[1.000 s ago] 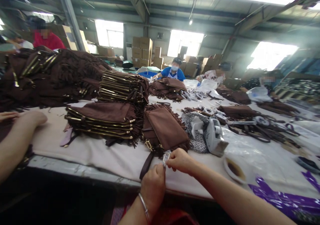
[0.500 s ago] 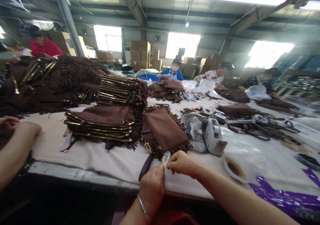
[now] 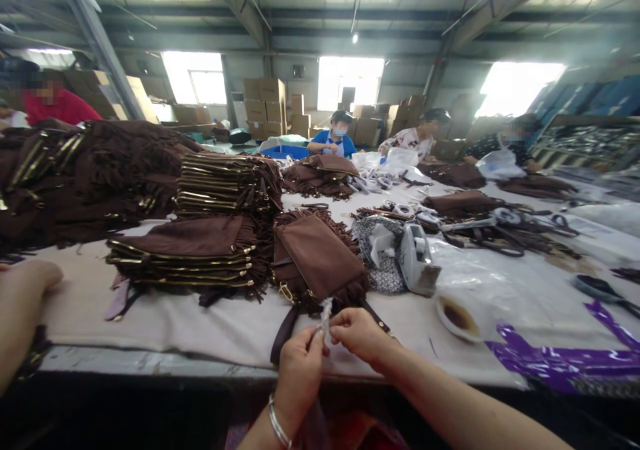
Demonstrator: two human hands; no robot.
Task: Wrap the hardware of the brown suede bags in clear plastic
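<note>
My left hand (image 3: 299, 369) and my right hand (image 3: 356, 333) meet at the near table edge, both pinched on a small clear plastic wrap (image 3: 325, 314) around what looks like a clasp. Just beyond them lies a brown fringed bag (image 3: 315, 257) with a gold clasp and a dark strap (image 3: 283, 333) hanging over the edge. A metal bangle (image 3: 277, 423) circles my left wrist.
Stacks of brown bags with gold zips (image 3: 190, 253) lie to the left, a big heap (image 3: 75, 170) behind. A tape dispenser (image 3: 416, 260), a tape roll (image 3: 456, 315) and purple strips (image 3: 550, 357) lie right. Another person's arm (image 3: 20, 303) rests at far left. Workers sit across the table.
My hands have stayed pinched on the plastic-wrapped piece, shifting slightly down and left. The view has tilted a little; the arm at the left has drawn back.
</note>
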